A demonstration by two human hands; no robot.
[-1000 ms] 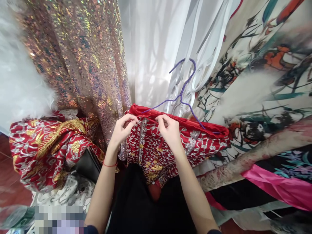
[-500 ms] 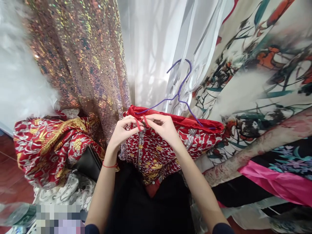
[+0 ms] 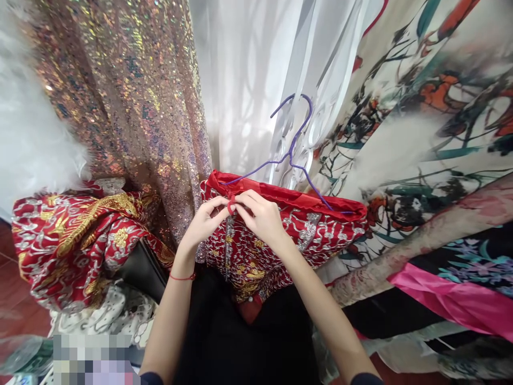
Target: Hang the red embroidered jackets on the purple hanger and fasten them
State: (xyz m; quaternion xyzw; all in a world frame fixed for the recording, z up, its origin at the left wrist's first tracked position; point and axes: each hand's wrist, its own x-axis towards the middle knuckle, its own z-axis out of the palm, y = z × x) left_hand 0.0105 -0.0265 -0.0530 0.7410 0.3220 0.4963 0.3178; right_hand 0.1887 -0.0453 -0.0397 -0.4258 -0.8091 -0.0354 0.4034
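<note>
Hands (image 3: 234, 216) pinch red cord (image 3: 231, 205) on embroidered red garment (image 3: 316, 227).

head camera, one view only
it looks forward and down from close above the pinching fingers, toward hanging fabrics behind them.

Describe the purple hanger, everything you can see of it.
The purple hanger is a thin wire one, apparently with a matte coating. Its open hook curls at the top against the white curtain; below a short neck, two arms slope down and outward. Both run into the top edge of the red embroidered garment, which sits on it. It tilts, the right arm lower. Neither the left hand nor the right hand touches the wire.
</note>
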